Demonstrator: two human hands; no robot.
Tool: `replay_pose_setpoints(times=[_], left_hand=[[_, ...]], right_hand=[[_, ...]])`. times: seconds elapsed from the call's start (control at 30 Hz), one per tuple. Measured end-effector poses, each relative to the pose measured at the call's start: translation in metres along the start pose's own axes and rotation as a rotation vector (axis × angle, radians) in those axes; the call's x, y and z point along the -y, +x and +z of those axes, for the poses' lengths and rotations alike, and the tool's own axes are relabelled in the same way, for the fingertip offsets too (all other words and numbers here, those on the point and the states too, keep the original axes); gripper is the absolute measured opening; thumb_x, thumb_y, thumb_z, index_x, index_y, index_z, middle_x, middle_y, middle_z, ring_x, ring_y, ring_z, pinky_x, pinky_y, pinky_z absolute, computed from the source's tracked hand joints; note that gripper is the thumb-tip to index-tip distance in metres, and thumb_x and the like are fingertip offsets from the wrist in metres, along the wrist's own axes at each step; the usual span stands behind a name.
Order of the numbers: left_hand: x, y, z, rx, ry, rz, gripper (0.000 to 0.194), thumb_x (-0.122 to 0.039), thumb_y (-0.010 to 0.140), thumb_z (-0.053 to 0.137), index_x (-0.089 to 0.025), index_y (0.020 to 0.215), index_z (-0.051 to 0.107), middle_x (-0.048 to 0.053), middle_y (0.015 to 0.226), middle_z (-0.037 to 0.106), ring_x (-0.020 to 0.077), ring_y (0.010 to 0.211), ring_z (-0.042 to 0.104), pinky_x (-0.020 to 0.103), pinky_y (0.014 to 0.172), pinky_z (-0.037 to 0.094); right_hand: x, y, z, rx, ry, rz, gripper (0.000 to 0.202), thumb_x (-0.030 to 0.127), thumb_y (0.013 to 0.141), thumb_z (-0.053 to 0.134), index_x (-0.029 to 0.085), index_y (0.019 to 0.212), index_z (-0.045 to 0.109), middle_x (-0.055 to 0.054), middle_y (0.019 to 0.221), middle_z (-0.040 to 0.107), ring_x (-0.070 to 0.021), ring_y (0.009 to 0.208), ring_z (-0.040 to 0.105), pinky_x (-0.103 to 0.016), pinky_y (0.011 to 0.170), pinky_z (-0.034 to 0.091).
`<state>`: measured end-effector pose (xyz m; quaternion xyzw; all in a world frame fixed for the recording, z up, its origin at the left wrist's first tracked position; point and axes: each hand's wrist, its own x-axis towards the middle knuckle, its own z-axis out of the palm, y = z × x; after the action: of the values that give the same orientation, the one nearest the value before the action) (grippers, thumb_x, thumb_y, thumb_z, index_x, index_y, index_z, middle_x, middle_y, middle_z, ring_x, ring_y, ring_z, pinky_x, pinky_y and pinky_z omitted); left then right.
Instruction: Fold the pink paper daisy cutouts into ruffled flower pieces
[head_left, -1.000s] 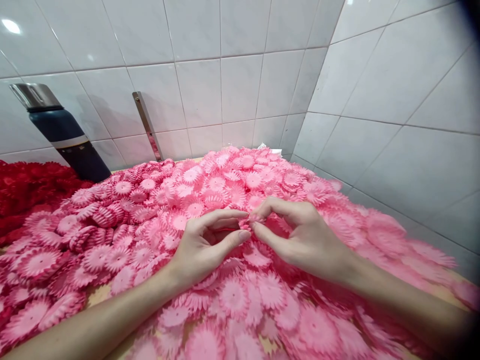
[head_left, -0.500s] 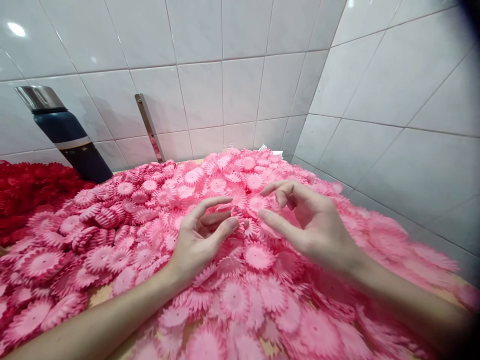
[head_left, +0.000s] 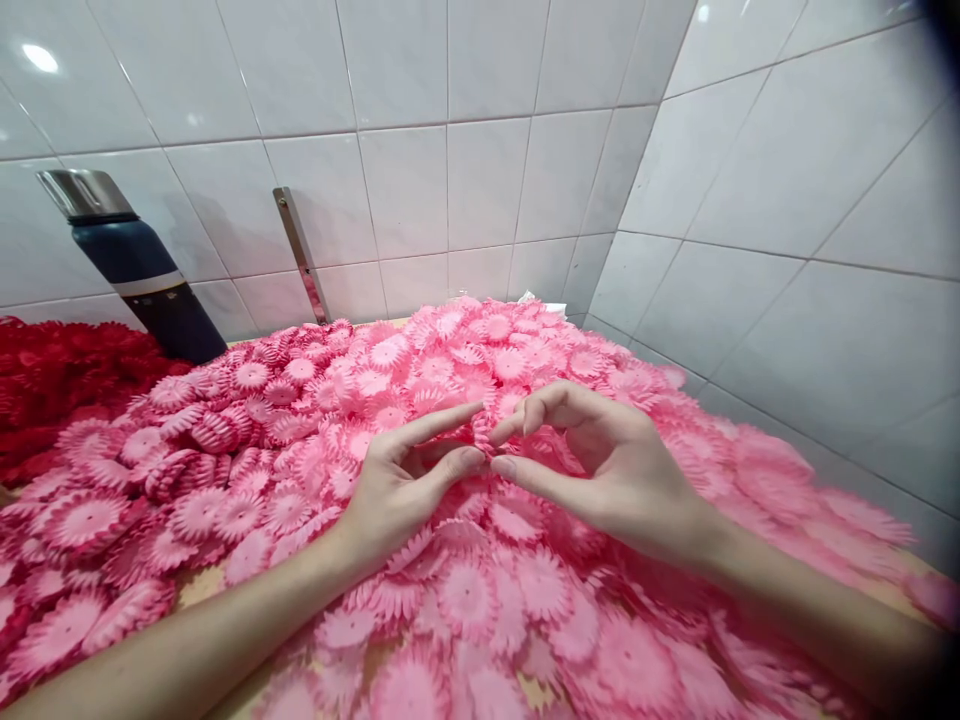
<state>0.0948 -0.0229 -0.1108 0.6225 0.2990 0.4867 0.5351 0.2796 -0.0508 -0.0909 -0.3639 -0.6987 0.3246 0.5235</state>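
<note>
Part of one small pink flower [head_left: 481, 430], right of the one bottle [head_left: 154, 275], hides behind fingers. Left hand [head_left: 390, 495] pinches it; right hand [head_left: 630, 475] has its grip slightly apart beside it. Pink flowers [head_left: 517, 515]: too many to count.

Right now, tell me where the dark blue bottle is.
In the head view, the dark blue bottle is at the far left, leaning in the picture, against the tiled wall's backdrop, between the red pile and the metal strip.
</note>
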Motion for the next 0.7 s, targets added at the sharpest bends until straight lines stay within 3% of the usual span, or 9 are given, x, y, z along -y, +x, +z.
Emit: replay_pose_setpoints(times=[0.3, 0.7], left_hand=[[-0.0017, -0.0015, 0.0021, -0.004, 0.015, -0.026, 0.033, -0.018, 0.077, 0.076, -0.018, 0.109, 0.072, 0.006, 0.094, 0.079, 0.0200, 0.084, 0.075, 0.029, 0.078, 0.063], [0.0001, -0.0020, 0.0007, 0.028, 0.048, -0.013, 0.033, -0.018, 0.077, 0.076, -0.019, 0.110, 0.072, 0.006, 0.096, 0.078, 0.0206, 0.086, 0.075, 0.030, 0.078, 0.063]], right_hand=[[0.0022, 0.0017, -0.0011, -0.057, 0.123, 0.114, 0.018, 0.023, 0.080, 0.071, 0.021, 0.078, 0.053, -0.002, 0.081, 0.065, -0.0168, 0.079, 0.064, -0.036, 0.076, 0.057], [0.0012, 0.0020, -0.0013, -0.062, 0.121, 0.127, 0.020, 0.024, 0.079, 0.073, 0.022, 0.077, 0.053, -0.001, 0.080, 0.065, -0.0161, 0.078, 0.064, -0.034, 0.075, 0.057]])
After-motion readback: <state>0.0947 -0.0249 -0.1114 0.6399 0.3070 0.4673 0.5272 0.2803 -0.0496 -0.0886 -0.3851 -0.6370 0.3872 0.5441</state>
